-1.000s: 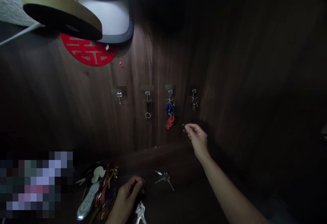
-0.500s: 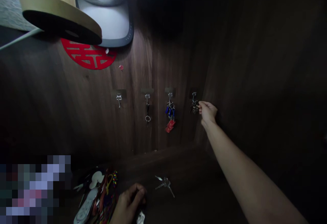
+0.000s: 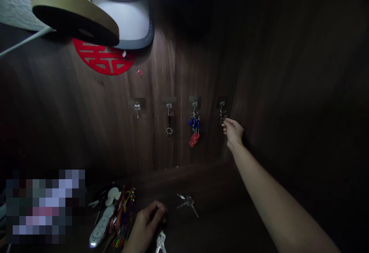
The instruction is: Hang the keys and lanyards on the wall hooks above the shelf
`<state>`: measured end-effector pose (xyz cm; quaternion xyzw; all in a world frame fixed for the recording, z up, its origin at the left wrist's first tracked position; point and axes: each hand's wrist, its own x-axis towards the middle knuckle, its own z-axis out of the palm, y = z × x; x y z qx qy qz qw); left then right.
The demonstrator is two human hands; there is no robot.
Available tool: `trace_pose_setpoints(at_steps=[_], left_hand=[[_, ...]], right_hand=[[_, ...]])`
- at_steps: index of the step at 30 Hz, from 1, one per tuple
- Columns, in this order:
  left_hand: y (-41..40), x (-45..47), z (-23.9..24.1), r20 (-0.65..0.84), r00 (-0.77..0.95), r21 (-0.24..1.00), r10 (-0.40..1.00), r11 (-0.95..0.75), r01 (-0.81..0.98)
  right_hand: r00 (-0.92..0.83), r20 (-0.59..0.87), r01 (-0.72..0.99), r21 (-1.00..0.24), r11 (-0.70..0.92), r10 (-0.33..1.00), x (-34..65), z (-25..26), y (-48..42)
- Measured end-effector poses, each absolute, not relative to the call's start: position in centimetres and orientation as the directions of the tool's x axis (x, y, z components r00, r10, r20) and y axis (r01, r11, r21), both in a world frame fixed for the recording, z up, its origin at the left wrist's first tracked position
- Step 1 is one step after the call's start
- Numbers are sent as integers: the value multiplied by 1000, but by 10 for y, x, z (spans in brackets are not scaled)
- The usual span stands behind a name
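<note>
My right hand reaches up to the wooden wall, its pinched fingertips at the lower edge of a dark bunch of keys on the rightmost metal hook. To its left, a bunch of keys with blue tags and a red tag hangs from another hook. My left hand rests low on the dark shelf with curled fingers, and whatever lies inside them is hidden. A small metal object sits just below it, and loose silver keys lie to its right.
Two more hooks, one empty and one with a single ring, line the wall. Tangled colourful lanyards and a white remote-like object lie at the lower left. A red paper ornament hangs above.
My right hand has risen from below the hooks, up and to the right, to the rightmost bunch of keys. My left hand has barely moved, and the view has shifted slightly.
</note>
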<state>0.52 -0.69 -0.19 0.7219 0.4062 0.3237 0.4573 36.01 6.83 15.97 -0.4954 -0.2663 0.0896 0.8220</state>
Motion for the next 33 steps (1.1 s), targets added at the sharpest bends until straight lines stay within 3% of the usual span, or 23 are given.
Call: trace_pose_setpoints(at_steps=[9, 18, 22, 25, 30, 33], left_hand=[[-13, 5, 9, 88, 464, 907, 882, -263, 329], [-15, 2, 10, 107, 505, 899, 857, -300, 318], [-16, 2, 10, 110, 529, 891, 842, -319, 323], [-14, 0, 7, 131, 505, 912, 853, -303, 275], [-7, -3, -2, 193, 429, 945, 882, -285, 162], [-6, -3, -5, 201, 447, 943, 872, -296, 155]], right_hand=[[783, 284, 27, -905, 425, 554, 327, 94, 40], [562, 220, 19, -967, 253, 797, 276, 37, 9], [249, 187, 189, -972, 142, 950, 255, 25, -6], [23, 209, 388, -903, 183, 978, 245, 18, -13], [-184, 248, 556, -772, 309, 951, 239, 8, -17], [-215, 261, 591, -732, 338, 941, 239, 5, -16]])
